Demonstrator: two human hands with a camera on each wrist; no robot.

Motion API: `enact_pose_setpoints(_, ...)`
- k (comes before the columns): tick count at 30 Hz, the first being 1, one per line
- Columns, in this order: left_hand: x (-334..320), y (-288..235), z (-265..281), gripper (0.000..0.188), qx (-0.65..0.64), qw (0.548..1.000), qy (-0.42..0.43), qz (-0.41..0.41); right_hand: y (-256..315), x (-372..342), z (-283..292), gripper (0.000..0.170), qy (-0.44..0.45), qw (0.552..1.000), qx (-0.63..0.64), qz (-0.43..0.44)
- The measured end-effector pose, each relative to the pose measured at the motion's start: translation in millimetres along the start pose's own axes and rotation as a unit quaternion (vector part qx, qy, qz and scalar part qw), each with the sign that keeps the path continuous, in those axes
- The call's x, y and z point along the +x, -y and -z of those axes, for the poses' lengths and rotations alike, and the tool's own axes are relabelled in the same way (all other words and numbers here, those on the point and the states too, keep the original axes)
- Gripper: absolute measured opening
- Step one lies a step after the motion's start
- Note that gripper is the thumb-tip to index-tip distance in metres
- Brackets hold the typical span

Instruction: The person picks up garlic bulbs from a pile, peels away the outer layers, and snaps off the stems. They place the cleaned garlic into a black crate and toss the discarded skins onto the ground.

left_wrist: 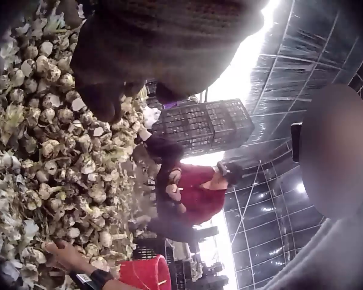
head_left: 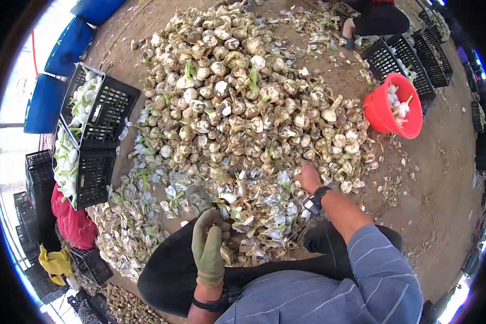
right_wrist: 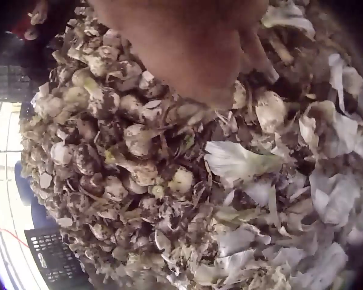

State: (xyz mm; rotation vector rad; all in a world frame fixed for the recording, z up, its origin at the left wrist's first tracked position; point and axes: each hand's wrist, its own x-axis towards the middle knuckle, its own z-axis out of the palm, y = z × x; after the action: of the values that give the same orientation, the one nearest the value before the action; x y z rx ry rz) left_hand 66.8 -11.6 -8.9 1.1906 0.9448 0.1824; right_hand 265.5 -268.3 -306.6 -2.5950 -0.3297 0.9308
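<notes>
- the heap of garlic bulbs (head_left: 227, 100) spreads over the ground in front of the seated person, soil-stained and loosely piled, its near edge running into loose peelings (head_left: 270, 218).
- the right hand (head_left: 309, 178), bare, reaches down to that near edge with its fingers bent among bulbs and husk; the tips are hidden in every view, so i cannot tell whether they grip a bulb.
- the left hand (head_left: 208, 248), in a pale green glove, is raised above the left leg, well apart from the heap. its fingers are bent; whether they hold anything, i cannot tell.
- pulling a bulb from the foot of the slope could let those above roll down, since nothing visible props them.
- dry peel lies mixed with the bulbs under the right hand, so the fingers could close on husk, or a bulb could slip out of its loose skin.
- a thick glove might dull the left hand's feel and cause a fumble.
- the red bucket (head_left: 373, 110), holding paler bulbs, sits just beside the heap's right edge; a slide or a careless elbow might jostle it.
- the black crate (head_left: 110, 110) at left is piled with white bulbs, so a bump could spill some onto the dirt.
</notes>
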Motion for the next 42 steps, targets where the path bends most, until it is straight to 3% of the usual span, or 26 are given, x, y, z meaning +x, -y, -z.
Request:
enact_pose_setpoints(4,1.2,2.6,-7.9,0.039,0.019,1.0,0.016,-0.008,16.5,-20.2,12.5,0.052,0.222,0.972,0.078,-0.014)
enact_pose_setpoints(5,0.1,5.3,-8.2,0.039,0.017,0.999,0.032,-0.017,42.6,-31.4,35.3,0.05,0.309,0.939,0.129,-0.078)
enact_pose_setpoints(8,-4.6,7.2,-13.2,0.044,0.02,0.998,0.061,-0.012,78.9,-59.4,46.9,0.055,0.333,0.884,0.327,0.032)
enact_pose_setpoints(11,-8.6,13.7,-14.4,0.056,0.067,0.991,0.098,-0.059,149.8,-107.6,100.6,0.055,0.375,0.801,0.465,0.039)
enact_pose_setpoints(12,-10.7,13.5,-14.6,0.059,0.089,0.988,0.113,-0.057,156.9,-116.1,102.7,0.053,0.373,0.802,0.457,0.094)
enact_pose_setpoints(14,-18.5,3.9,-18.3,0.063,0.013,0.988,0.153,-0.028,182.3,-144.5,120.2,0.052,0.382,0.794,0.458,0.119)
enact_pose_setpoints(17,-27.0,-0.1,-14.0,0.056,0.052,0.988,0.136,-0.052,199.8,-177.6,130.2,0.049,0.319,0.81,0.464,0.163)
enact_pose_setpoints(19,-34.7,-5.0,-11.5,0.051,0.093,0.986,0.115,-0.075,196.3,-184.4,125.9,0.042,0.181,0.875,0.358,0.271)
enact_pose_setpoints(20,-36.7,-3.9,-9.4,0.051,0.136,0.974,0.114,-0.143,194.7,-188.5,125.0,0.038,0.109,0.893,0.298,0.32)
enact_pose_setpoints(23,-41.4,-4.8,-7.0,0.056,0.259,0.895,0.099,-0.349,206.8,-217.9,134.5,0.034,0.146,0.86,0.439,0.217)
enact_pose_setpoints(24,-43.7,-4.7,-6.4,0.057,0.279,0.878,0.095,-0.377,210.9,-226.1,137.3,0.035,0.155,0.845,0.475,0.193)
enact_pose_setpoints(25,-45.3,-4.2,-5.8,0.059,0.299,0.859,0.092,-0.405,211.3,-230.1,135.6,0.04,0.125,0.865,0.446,0.193)
enact_pose_setpoints(29,-53.5,-3.7,-7.0,0.062,0.356,0.797,0.07,-0.483,209.5,-241.2,112.2,0.044,0.071,0.865,0.477,0.139)
enact_pose_setpoints(31,-55.8,-6.1,-5.0,0.062,0.371,0.776,0.076,-0.505,214.1,-252.6,109.6,0.042,0.054,0.831,0.532,0.153)
enact_pose_setpoints(35,-59.4,-5.8,-3.2,0.061,0.366,0.783,0.082,-0.496,219.0,-260.8,106.0,0.038,0.081,0.745,0.647,0.14)
enact_pose_setpoints(38,-57.8,0.0,-3.4,0.059,0.338,0.802,0.088,-0.485,231.7,-279.8,127.2,0.036,0.086,0.749,0.649,0.105)
enact_pose_setpoints(41,-60.4,-5.2,-5.2,0.058,0.296,0.834,0.121,-0.449,228.2,-285.6,140.0,0.031,0.094,0.796,0.59,0.099)
enact_pose_setpoints(42,-60.3,-6.7,-3.3,0.061,0.287,0.845,0.143,-0.427,224.4,-283.7,138.3,0.03,0.099,0.793,0.591,0.107)
